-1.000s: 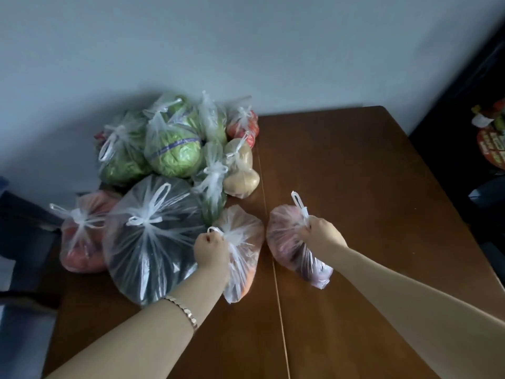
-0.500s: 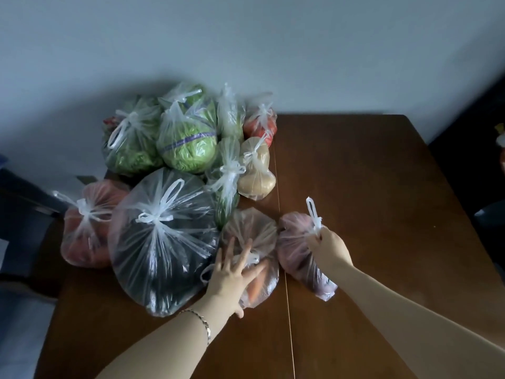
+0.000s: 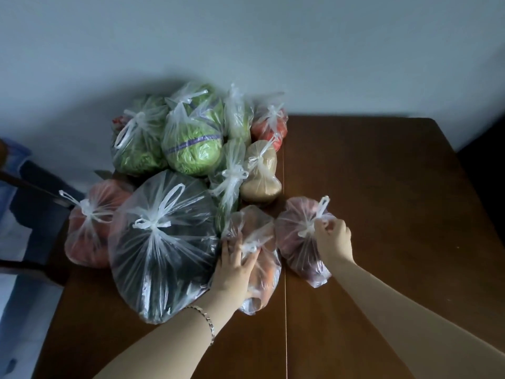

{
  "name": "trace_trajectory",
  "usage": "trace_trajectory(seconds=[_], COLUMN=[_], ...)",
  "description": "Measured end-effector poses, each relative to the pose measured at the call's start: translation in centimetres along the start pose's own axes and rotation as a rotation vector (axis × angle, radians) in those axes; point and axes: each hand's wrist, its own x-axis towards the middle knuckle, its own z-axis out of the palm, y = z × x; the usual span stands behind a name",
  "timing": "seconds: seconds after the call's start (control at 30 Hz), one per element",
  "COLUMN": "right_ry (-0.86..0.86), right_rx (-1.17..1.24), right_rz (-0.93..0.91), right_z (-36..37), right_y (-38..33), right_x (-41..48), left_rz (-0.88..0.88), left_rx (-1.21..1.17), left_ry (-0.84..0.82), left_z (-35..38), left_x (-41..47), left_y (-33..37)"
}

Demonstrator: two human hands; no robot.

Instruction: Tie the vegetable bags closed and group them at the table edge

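A dark chair [image 3: 32,187] stands at the far left, beside a brown wooden table [image 3: 382,201] pushed up to a pale wall [image 3: 246,50]. Knotted clear plastic bags crowd the table's left side, touching one another. At the left edge lies a bag of red produce [image 3: 90,231], its handles tied in a bow. Next to it sits the biggest bag [image 3: 164,255], dark inside and also tied. Behind these, against the wall, are a bag of leafy greens [image 3: 136,149] and a bag holding a round cabbage [image 3: 194,146] with a purple band. To their right stand two slim bags of green vegetables [image 3: 231,187], then a bag of pale potatoes [image 3: 261,179] and, behind it, a bag of tomatoes [image 3: 269,124], all knotted.

Nearer the camera, the person's left hand [image 3: 235,269], a thin bracelet [image 3: 208,321] on its wrist, rests flat on a tied bag of orange vegetables [image 3: 269,280]. Its fingers are straight and slightly spread, pressing the plastic just beside the knot. This bag touches the big dark bag on one side.

Just to the right, across the seam that runs down the tabletop, a pinkish bag [image 3: 292,242] lies close to the orange one; whether they touch is unclear. The right hand [image 3: 332,239] grips its tied top, fingers curled tight around the knot, one white handle loop sticking up above them. The bag's body rests on the wood.
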Motion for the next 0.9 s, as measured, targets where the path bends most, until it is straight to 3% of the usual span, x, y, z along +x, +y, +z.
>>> trace_trajectory(seconds=[0.07, 0.13, 0.37, 0.47, 0.57, 0.63, 0.77, 0.9], right_ry=[0.09, 0.045, -0.027, -0.144, -0.312, -0.321, -0.381, -0.385], right_rx=[-0.036, -0.024, -0.016, -0.139, -0.346, -0.511, -0.652, -0.797], right_rz=[0.111, 0.199, 0.197, 0.187, 0.159, 0.114, 0.024, -0.196], right_z=[-0.1, 0.9, 3.5, 2.2, 0.3, -0.9, -2.3, -4.8], right_y=[1.5, 2.7, 3.1, 3.2, 2.5, 1.2, -2.1, -7.4], right_x=[-0.8, -1.9, -4.1, -3.2, -2.1, -2.1, -2.4, -3.6], left_rz=[0.005, 0.005, -0.02, 0.012, -0.007, 0.014, 0.012, 0.069], left_rx=[0.004, 0.022, 0.075, 0.037, -0.152, -0.202, -0.218, -0.345], left_ry=[-0.022, -0.058, -0.102, -0.121, -0.277, -0.305, -0.155, 0.089], left_z=[-0.1, -0.2, -0.1, -1.0, -3.8, -6.7, -12.2, -18.0], left_x=[0.1, 0.3, 0.6, 0.3, 0.5, 0.3, -1.2, -3.4], left_y=[0.2, 0.2, 0.2, 0.1, -0.3, -0.2, 0.8, 0.9])
